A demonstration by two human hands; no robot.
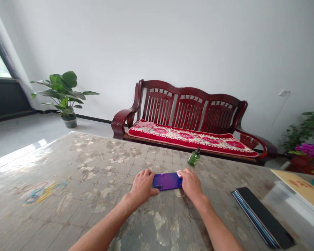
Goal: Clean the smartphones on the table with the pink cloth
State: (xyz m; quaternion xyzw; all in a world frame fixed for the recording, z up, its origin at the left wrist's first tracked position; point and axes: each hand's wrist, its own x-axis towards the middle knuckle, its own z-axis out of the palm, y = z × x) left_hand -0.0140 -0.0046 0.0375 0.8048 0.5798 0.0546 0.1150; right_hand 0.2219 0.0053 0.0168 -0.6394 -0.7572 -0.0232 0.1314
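Note:
A purple-blue smartphone (169,181) lies back side up on the patterned tabletop, its camera lenses near the lower left corner. My left hand (143,183) grips the phone's left end, thumb at the near edge and fingers at the far edge. At the phone's right end, my right hand (190,182) is closed on a small white wipe (179,173), pressed against the upper right corner. Whether the wipe is paper or cloth I cannot tell. Just beyond my right hand stands a small green bottle (194,157) with a dark cap.
Colourful rubber bands (42,193) lie on the left of the table (99,216). At right are a black-topped flat stack (264,216) and a clear plastic box (290,205) with a tan printed sheet (300,188). Behind the table stands a wooden bench (178,104) with a red cushion.

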